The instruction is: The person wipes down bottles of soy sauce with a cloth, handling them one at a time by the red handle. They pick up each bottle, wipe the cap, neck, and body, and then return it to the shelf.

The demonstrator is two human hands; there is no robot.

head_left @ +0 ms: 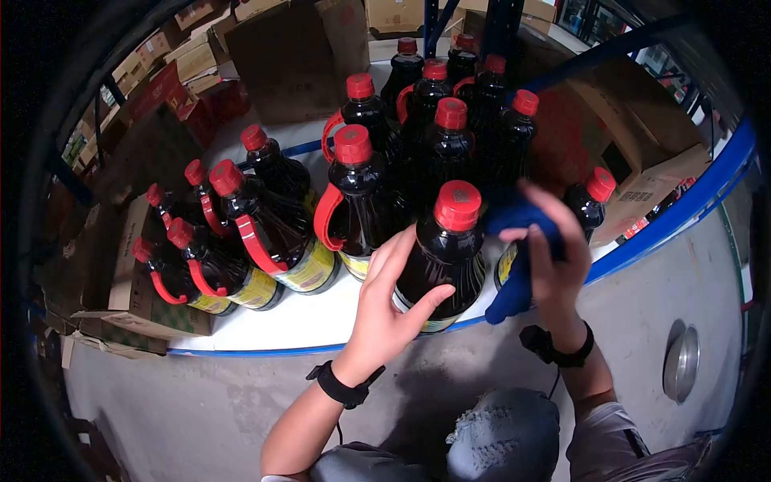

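Observation:
A dark bottle with a red cap (458, 206) stands upright at the shelf's front edge. My left hand (392, 309) is wrapped round its left side, thumb across the front. Beside its right side, my right hand (556, 257) holds a dark blue cloth (514, 293), its fingers slightly blurred. Part of the cloth lies behind and under the fingers. A red-handled bottle (359, 181) stands just behind my left hand, and another red-capped bottle (590, 197) is partly hidden to the right of my right hand.
Several more red-capped bottles (277, 233) fill the white shelf (249, 329) to the left and back. Open cardboard boxes (293, 64) stand behind and at both sides. A blue beam (683, 217) curves along the right. A metal bowl (683, 363) is at the lower right.

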